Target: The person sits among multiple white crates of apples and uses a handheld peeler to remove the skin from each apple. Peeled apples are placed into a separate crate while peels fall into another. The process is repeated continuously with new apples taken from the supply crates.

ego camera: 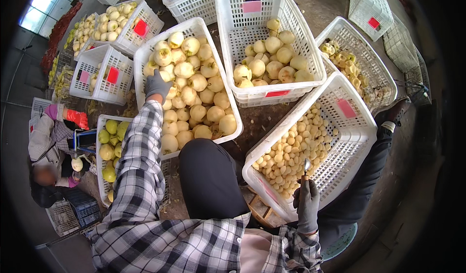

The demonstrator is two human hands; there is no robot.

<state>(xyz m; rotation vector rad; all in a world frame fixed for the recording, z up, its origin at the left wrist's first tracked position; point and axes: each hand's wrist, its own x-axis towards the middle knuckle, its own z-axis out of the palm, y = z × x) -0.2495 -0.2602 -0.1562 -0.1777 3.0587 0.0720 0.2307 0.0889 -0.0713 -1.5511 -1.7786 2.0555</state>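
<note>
My left hand (pixel 157 85), in a grey glove, reaches into a white plastic crate (pixel 238 125) heaped with peeled pears (pixel 189 94). Its fingers touch a pale pear (pixel 164 75) near the crate's left side; whether they grip it is hard to see. In a grey glove too, my right hand (pixel 308 204) holds a small metal scoop (pixel 307 164) by its wooden handle, bowl upward. The scoop is over a tilted white crate (pixel 358 127) between my legs. Many small pale round fruit pieces (pixel 291 145) lie in that crate.
Beyond stands another white crate (pixel 269 91) of peeled pears. At right, a crate (pixel 387 80) contains hollowed fruit scraps (pixel 346 65). Unpeeled green pears (pixel 109 138) fill a crate on the left, beside a co-worker (pixel 54 138) with a red glove. A turquoise basin (pixel 342 242) is at lower right.
</note>
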